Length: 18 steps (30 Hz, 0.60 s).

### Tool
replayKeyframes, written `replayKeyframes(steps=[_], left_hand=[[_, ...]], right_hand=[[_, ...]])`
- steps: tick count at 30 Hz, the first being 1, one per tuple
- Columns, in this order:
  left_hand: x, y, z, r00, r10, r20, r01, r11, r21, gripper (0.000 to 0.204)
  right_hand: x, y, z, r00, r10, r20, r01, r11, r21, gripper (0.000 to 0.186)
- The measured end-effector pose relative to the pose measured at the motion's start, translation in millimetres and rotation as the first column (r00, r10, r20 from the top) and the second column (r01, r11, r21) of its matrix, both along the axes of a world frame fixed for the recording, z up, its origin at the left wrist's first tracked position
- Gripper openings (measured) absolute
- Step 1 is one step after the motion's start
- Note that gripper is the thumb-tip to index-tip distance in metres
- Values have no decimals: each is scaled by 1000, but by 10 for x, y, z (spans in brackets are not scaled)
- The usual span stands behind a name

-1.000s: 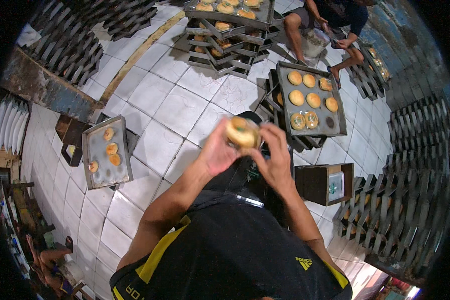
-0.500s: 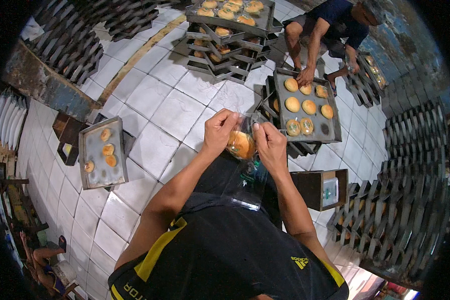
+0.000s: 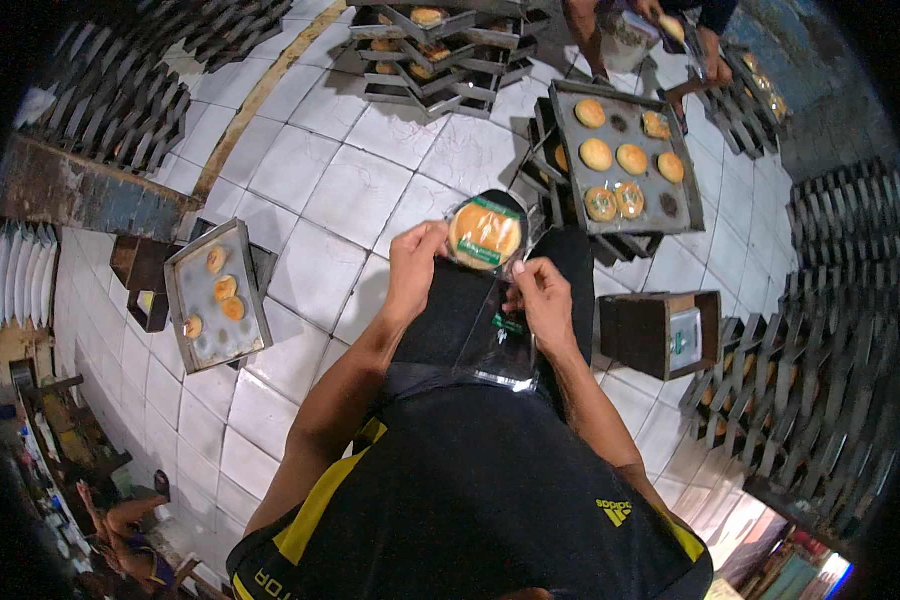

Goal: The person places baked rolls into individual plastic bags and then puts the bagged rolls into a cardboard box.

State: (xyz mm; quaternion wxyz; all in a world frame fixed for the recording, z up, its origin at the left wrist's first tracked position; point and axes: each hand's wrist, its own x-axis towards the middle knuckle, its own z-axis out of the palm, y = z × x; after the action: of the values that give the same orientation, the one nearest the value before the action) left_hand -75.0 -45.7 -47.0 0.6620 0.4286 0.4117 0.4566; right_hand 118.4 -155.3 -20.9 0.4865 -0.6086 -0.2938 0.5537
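Note:
A round golden bun (image 3: pixel 486 236) sits inside a clear plastic bag with green print, held up over my lap. My left hand (image 3: pixel 416 265) pinches the bag's left edge beside the bun. At the lower right of the bun, my right hand (image 3: pixel 545 300) has its thumb and fingers closed on the bag's plastic. Flat clear bags (image 3: pixel 492 350) with green print lie on my lap below. To the right stands a metal tray (image 3: pixel 642 218) of buns, some loose and some bagged.
At the left is another tray (image 3: pixel 202 344) with several buns. A wooden box (image 3: pixel 635 330) stands by my right knee. Stacked trays (image 3: pixel 440 75) rise ahead, with racks of trays (image 3: pixel 770 400) at the right. A co-worker's hand (image 3: pixel 660 15) holds a bun at the upper right.
The bagged bun has turned its printed face up, and my right hand has shifted to its lower right. The co-worker has lifted a bun off the right tray. My view has shifted.

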Motion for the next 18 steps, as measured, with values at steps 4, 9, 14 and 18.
replayKeyframes(steps=[4,9,14,18], left_hand=[[381,-22,378,995,-93,38,85,981,177,26],[649,-33,417,978,-45,-205,93,969,230,55],[409,-392,501,506,79,-859,699,545,462,73],[312,-510,517,540,108,-835,723,447,526,29]], right_hand=[[-60,-28,406,977,-146,-158,173,970,172,51],[1092,323,478,655,-390,647,127,901,415,52],[2273,223,80,43,-427,903,199,889,411,50],[1515,-212,133,503,-218,837,-86,950,299,57]])
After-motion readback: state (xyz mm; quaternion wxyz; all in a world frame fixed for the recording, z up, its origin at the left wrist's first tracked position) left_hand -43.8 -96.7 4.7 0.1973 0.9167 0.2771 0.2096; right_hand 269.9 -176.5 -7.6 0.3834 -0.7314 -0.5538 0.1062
